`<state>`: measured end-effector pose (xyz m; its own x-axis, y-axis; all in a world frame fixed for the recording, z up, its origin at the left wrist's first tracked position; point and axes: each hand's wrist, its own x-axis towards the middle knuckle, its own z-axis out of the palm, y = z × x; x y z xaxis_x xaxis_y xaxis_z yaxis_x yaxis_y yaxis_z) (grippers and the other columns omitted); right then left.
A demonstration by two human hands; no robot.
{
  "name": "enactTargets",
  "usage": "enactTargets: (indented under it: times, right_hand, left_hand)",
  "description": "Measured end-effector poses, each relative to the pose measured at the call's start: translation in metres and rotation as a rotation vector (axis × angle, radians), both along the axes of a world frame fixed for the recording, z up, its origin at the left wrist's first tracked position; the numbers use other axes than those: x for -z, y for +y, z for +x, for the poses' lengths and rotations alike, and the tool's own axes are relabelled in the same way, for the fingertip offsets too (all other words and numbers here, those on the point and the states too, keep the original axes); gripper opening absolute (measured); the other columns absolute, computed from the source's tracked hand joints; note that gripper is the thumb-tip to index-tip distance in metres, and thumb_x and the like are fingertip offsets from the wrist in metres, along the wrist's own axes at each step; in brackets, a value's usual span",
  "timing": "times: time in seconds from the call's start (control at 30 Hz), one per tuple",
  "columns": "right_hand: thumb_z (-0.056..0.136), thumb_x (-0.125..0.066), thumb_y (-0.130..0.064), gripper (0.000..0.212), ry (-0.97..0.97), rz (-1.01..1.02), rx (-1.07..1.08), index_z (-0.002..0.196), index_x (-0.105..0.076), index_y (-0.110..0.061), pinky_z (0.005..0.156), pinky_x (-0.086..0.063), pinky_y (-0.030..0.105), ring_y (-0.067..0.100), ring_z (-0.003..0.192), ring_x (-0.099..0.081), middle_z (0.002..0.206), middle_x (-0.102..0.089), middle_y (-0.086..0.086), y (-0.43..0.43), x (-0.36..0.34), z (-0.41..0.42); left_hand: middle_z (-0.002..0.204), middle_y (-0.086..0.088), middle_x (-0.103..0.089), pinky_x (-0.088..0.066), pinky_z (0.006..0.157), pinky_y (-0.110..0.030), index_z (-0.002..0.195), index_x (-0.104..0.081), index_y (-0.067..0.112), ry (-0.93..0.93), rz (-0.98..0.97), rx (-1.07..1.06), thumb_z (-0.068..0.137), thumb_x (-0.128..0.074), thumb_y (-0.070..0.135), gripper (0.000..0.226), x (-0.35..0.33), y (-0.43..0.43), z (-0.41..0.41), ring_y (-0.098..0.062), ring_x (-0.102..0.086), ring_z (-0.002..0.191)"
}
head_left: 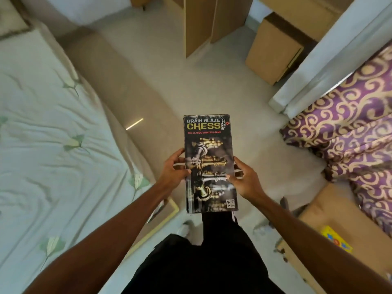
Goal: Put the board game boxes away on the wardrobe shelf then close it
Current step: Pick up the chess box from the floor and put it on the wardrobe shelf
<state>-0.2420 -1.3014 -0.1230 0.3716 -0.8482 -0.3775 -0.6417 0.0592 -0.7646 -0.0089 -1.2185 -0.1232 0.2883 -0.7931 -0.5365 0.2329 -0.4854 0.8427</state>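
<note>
I hold a black chess box [209, 145] flat in front of me, its lid printed with gold and silver pieces. My left hand [174, 168] grips its left edge and my right hand [246, 179] grips its right edge, thumbs on the lid. Another colourful yellow game box [336, 238] lies in an open cardboard carton [316, 211] at the lower right. Tan wardrobe panels [197, 24] stand ahead across the floor; no shelf is visible.
A bed with a pale leaf-print sheet [53, 134] fills the left side. On the right lie a purple and gold bedspread [356, 128] and a pale mattress edge [318, 71]. A brown cabinet [273, 52] stands at the back right. Beige floor runs between the beds.
</note>
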Motion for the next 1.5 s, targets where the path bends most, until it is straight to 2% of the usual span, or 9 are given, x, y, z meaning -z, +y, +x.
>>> enactTargets:
  times: [0.3, 0.4, 0.57, 0.77, 0.87, 1.07, 1.23, 1.37, 1.5]
  right_hand:
    - [0.086, -0.069, -0.017, 0.066, 0.006, -0.001, -0.159, 0.145, -0.040, -0.020, 0.069, -0.058, 0.028, 0.014, 0.087, -0.067, 0.116, -0.066, 0.003, -0.218, -0.006, 0.096]
    - [0.085, -0.070, -0.020, 0.069, -0.002, 0.000, -0.225, 0.146, -0.038, -0.019, 0.071, -0.057, 0.024, 0.015, 0.091, -0.067, 0.127, -0.062, 0.006, -0.286, -0.011, 0.136]
    - [0.086, -0.069, -0.021, 0.067, -0.024, -0.002, -0.314, 0.145, -0.038, -0.017, 0.077, -0.059, 0.032, 0.017, 0.095, -0.065, 0.132, -0.059, 0.006, -0.380, -0.025, 0.221]
    - [0.086, -0.068, -0.024, 0.064, -0.043, -0.023, -0.425, 0.144, -0.042, -0.019, 0.079, -0.060, 0.038, 0.018, 0.095, -0.066, 0.131, -0.061, 0.005, -0.490, -0.019, 0.356]
    - [0.086, -0.067, -0.019, 0.065, -0.021, -0.046, -0.436, 0.145, -0.039, -0.016, 0.083, -0.058, 0.036, 0.020, 0.101, -0.064, 0.136, -0.057, 0.004, -0.539, -0.026, 0.431]
    - [0.083, -0.070, -0.014, 0.067, 0.008, -0.130, -0.428, 0.144, -0.042, -0.013, 0.082, -0.046, 0.023, 0.020, 0.106, -0.058, 0.124, -0.054, 0.008, -0.635, -0.040, 0.566]
    - [0.083, -0.070, -0.011, 0.066, -0.037, -0.148, -0.430, 0.143, -0.043, -0.015, 0.073, -0.044, 0.015, 0.016, 0.101, -0.058, 0.120, -0.053, 0.003, -0.724, -0.041, 0.672]
    - [0.083, -0.071, -0.011, 0.069, -0.052, -0.146, -0.437, 0.144, -0.040, -0.019, 0.063, -0.047, 0.011, 0.013, 0.098, -0.059, 0.117, -0.052, -0.001, -0.808, -0.032, 0.765]
    - [0.083, -0.072, -0.012, 0.069, -0.078, -0.137, -0.433, 0.144, -0.041, -0.020, 0.068, -0.049, 0.013, 0.014, 0.095, -0.061, 0.115, -0.054, 0.000, -0.883, -0.037, 0.847]
  left_hand:
    - [0.119, -0.009, -0.058, -0.057, 0.062, -0.026, 0.142, -0.045, 0.027, -0.040, -0.015, -0.152, 0.077, -0.064, -0.015, 0.080, -0.020, -0.182, 0.074, -0.023, -0.064, 0.102]
    - [0.119, -0.010, -0.059, -0.058, 0.063, -0.028, 0.142, -0.046, 0.027, -0.052, -0.023, -0.232, 0.076, -0.064, -0.017, 0.081, -0.027, -0.236, 0.105, -0.026, -0.065, 0.103]
    - [0.118, -0.010, -0.059, -0.059, 0.066, -0.032, 0.142, -0.045, 0.027, -0.047, -0.035, -0.349, 0.076, -0.061, -0.019, 0.082, -0.033, -0.307, 0.170, -0.025, -0.065, 0.103]
    - [0.118, -0.007, -0.061, -0.061, 0.069, -0.035, 0.143, -0.042, 0.030, -0.011, -0.069, -0.392, 0.077, -0.062, -0.020, 0.085, -0.029, -0.397, 0.294, -0.022, -0.067, 0.101]
    - [0.121, -0.009, -0.059, -0.061, 0.067, -0.034, 0.145, -0.039, 0.031, 0.012, -0.067, -0.376, 0.079, -0.061, -0.019, 0.086, -0.033, -0.442, 0.364, -0.022, -0.066, 0.101]
    - [0.131, -0.006, -0.048, -0.061, 0.074, -0.048, 0.141, -0.044, 0.039, -0.127, -0.091, -0.322, 0.081, -0.068, -0.007, 0.080, -0.050, -0.540, 0.501, -0.029, -0.059, 0.111]
    - [0.128, 0.001, -0.052, -0.061, 0.073, -0.033, 0.145, -0.037, 0.037, -0.256, -0.098, -0.291, 0.079, -0.076, 0.009, 0.082, -0.053, -0.629, 0.606, -0.022, -0.056, 0.113]
    - [0.128, 0.000, -0.050, -0.062, 0.075, -0.045, 0.147, -0.034, 0.038, -0.244, -0.078, -0.300, 0.079, -0.075, 0.003, 0.087, -0.046, -0.712, 0.696, -0.024, -0.056, 0.113]
    - [0.126, 0.001, -0.051, -0.061, 0.076, -0.049, 0.147, -0.034, 0.037, -0.224, -0.072, -0.348, 0.080, -0.071, -0.004, 0.087, -0.053, -0.786, 0.776, -0.025, -0.057, 0.113]
